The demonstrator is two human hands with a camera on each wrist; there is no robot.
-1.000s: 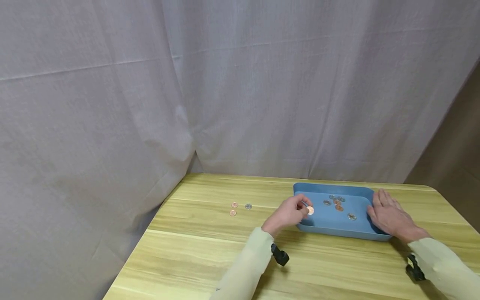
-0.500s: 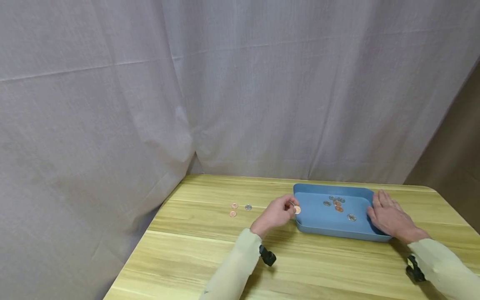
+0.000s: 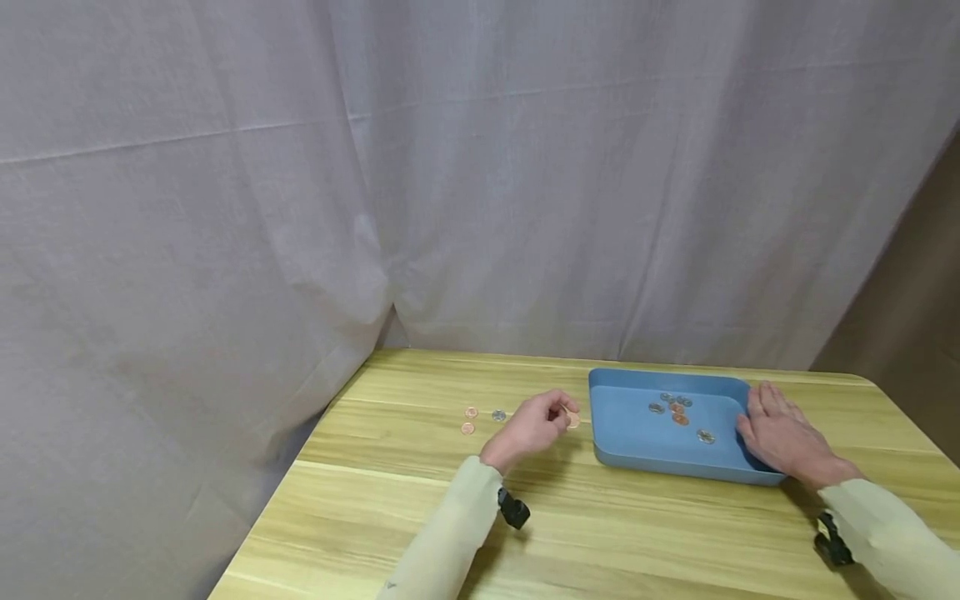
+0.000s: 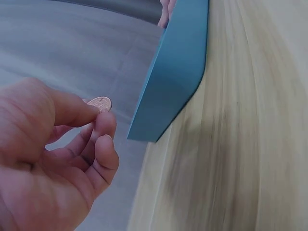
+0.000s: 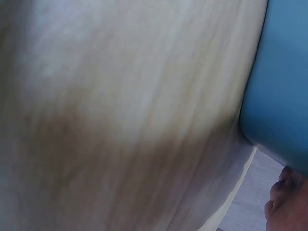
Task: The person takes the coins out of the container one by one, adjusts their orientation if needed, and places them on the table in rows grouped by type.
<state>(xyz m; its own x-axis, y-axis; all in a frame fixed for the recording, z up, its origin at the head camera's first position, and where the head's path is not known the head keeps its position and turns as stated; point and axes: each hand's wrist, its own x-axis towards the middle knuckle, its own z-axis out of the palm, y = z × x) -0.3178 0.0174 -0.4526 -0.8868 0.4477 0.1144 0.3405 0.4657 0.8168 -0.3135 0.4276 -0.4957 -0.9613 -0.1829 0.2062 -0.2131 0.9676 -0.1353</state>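
In the head view my left hand (image 3: 529, 429) pinches a copper coin (image 3: 573, 418) between thumb and fingers, just left of the blue tray (image 3: 682, 468). The left wrist view shows the coin (image 4: 101, 103) held by its edge, above table height and apart from the tray. My right hand (image 3: 787, 442) rests on the tray's right rim with its fingers extended. Inside the tray lie several coins, among them a copper coin (image 3: 680, 420) in a cluster and a silver coin (image 3: 705, 436) nearer the front.
Left of my left hand, two copper coins, one copper coin (image 3: 468, 428) nearer me, and a silver coin (image 3: 498, 415) lie on the wooden table (image 3: 375, 500). A grey curtain (image 3: 510, 183) hangs behind and to the left of the table.
My left hand has moved left with the copper coin, from over the tray's left part to beyond its left rim. The right hand and tray have stayed in place.
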